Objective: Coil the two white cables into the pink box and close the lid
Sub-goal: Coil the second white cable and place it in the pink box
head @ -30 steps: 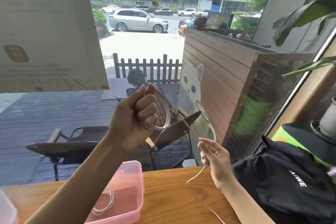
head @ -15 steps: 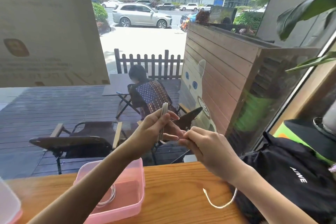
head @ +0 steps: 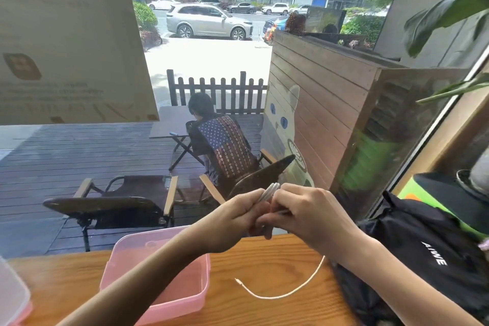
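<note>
Both of your hands meet above the table's far edge, just past the pink box (head: 156, 272). Your left hand (head: 232, 219) is closed on the coiled white cable (head: 268, 192); the loops show edge-on, poking up between thumb and fingers. Your right hand (head: 309, 214) is curled against the coil from the 3 o'clock side, fingers pinched on the strand. How tight, you cannot tell.

Coil's long axis: tilted, running from about 7 o'clock at the palms up to 1 o'clock at the exposed loops.

The loose tail (head: 285, 291) drops from under your right wrist, lies on the wooden table (head: 264, 259) in a shallow curve, and its plug end points toward 9 o'clock, just beside the box's right wall.

The box is open and lies at 7 o'clock from the coil, nearer your left hand. Your left forearm hides much of its inside. The lid (head: 10, 296) sits at the far-left edge, well apart.

Judgement: tail remains to be wound before the drop.
</note>
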